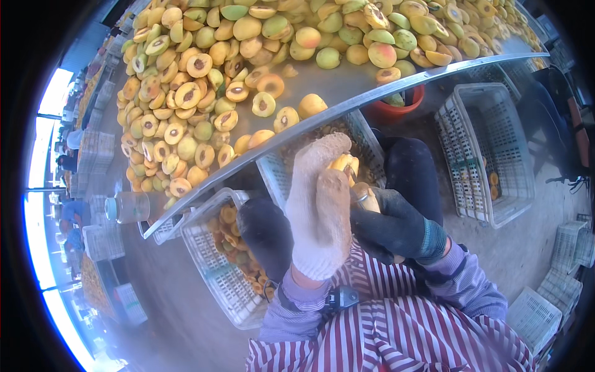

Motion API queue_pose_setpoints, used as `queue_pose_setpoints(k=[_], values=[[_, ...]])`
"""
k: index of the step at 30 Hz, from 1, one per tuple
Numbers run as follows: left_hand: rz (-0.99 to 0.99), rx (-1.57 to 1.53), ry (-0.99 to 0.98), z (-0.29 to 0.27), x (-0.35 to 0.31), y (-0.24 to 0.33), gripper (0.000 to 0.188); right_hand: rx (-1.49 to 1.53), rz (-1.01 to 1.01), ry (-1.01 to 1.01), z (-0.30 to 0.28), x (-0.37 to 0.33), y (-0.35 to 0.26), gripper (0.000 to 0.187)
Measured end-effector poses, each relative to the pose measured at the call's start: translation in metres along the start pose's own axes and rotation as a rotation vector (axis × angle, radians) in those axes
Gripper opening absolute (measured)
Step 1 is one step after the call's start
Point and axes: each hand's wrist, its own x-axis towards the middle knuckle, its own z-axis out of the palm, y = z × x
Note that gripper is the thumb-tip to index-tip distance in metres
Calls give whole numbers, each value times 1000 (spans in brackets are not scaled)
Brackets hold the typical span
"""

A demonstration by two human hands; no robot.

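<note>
My left hand (319, 214), in a pale, stained glove, is closed around a yellow peach half (344, 164) above my lap. A dark glove covers my right hand (400, 226), whose fingers wrap a pitting tool with a pale wooden handle (368, 199) and a metal collar. The tool's tip meets the peach half, but fingers and fruit hide its working end. Beyond my hands, a metal-edged table (347, 102) carries a large heap of halved peaches (186, 96), many with the brown stone hollow facing up.
Below the table edge, between my knees, sits a white crate (271, 177) with brownish bits. Another crate (217, 291) at left holds peach halves. A red bucket (403, 111) and a pale crate (489, 155) stand right. A clear jar (133, 206) is by the table's left corner.
</note>
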Motion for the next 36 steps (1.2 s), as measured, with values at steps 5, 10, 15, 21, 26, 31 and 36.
queue_pose_setpoints(k=[5,10,15,21,26,31,36], values=[[-43,-74,-149,-2,4,-2,22,107,95,-81,-6,-2,12,28],[-378,-421,-341,-12,16,15,23,483,109,-271,-7,-5,18,32],[-86,-297,-396,-10,15,5,19,794,89,-438,-10,-10,35,30],[117,-175,-403,-4,18,4,17,916,101,-457,-10,-17,42,30],[241,-35,-444,-5,28,9,22,721,-139,-331,-6,-18,40,30],[-14,-422,-353,1,9,0,28,941,139,-308,-4,-22,47,31],[-379,-717,-240,1,1,10,44,964,163,-454,1,-14,35,34]])
